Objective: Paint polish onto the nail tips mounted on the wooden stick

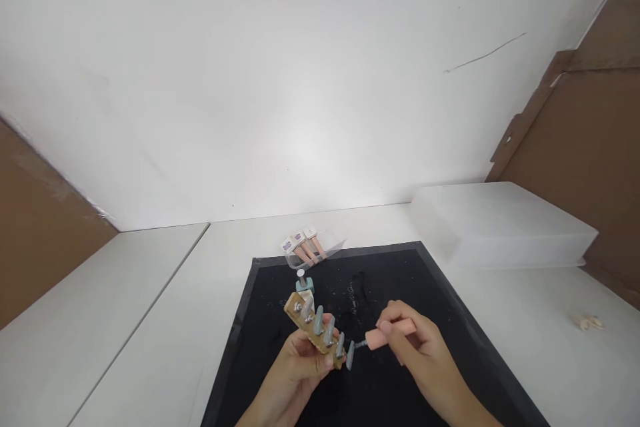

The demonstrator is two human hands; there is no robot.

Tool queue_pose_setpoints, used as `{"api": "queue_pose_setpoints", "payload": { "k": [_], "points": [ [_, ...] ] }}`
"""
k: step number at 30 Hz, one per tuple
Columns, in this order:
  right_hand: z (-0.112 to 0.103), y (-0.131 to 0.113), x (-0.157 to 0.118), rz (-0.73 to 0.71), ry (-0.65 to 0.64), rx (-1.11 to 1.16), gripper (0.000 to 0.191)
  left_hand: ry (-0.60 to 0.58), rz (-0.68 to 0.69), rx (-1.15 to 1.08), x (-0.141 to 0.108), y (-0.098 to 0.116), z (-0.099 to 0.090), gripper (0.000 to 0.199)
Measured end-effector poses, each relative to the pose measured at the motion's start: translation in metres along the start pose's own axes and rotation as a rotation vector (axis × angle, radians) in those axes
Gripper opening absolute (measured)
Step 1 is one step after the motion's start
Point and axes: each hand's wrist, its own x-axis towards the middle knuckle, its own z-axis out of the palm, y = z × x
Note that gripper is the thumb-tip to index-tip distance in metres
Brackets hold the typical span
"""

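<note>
Left hand [303, 373] held a tan bar-shaped stand [291, 307] with slim grey-blue nail tips [319, 320] over the left half of the black rectangular mat [395, 280], and the right hand [423, 360] pinched a pink-handled brush [390, 334] at the tip nearest that hand. A clear plastic tray [336, 245] lay across the mat's far edge, with a small teal bottle [305, 285] nearby, toward the far-left corner.
</note>
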Motion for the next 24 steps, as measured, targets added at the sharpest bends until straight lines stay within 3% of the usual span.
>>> {"api": "queue_pose_setpoints", "payload": {
  "k": [11,19,24],
  "points": [
    [-0.0022,0.0035,-0.0015,-0.066,-0.128,-0.134,0.018,0.014,0.007,-0.043,0.0031,0.0001,0.0051,0.040],
    [-0.0003,0.0028,0.0009,-0.007,-0.081,-0.079,0.020,0.021,-0.012,-0.004,0.0004,0.0003,0.0047,0.039],
    [0.0002,0.0040,0.0006,0.001,0.012,-0.080,0.023,0.046,-0.006,0.000,-0.0009,-0.0002,0.0025,0.040]
  ]
}}
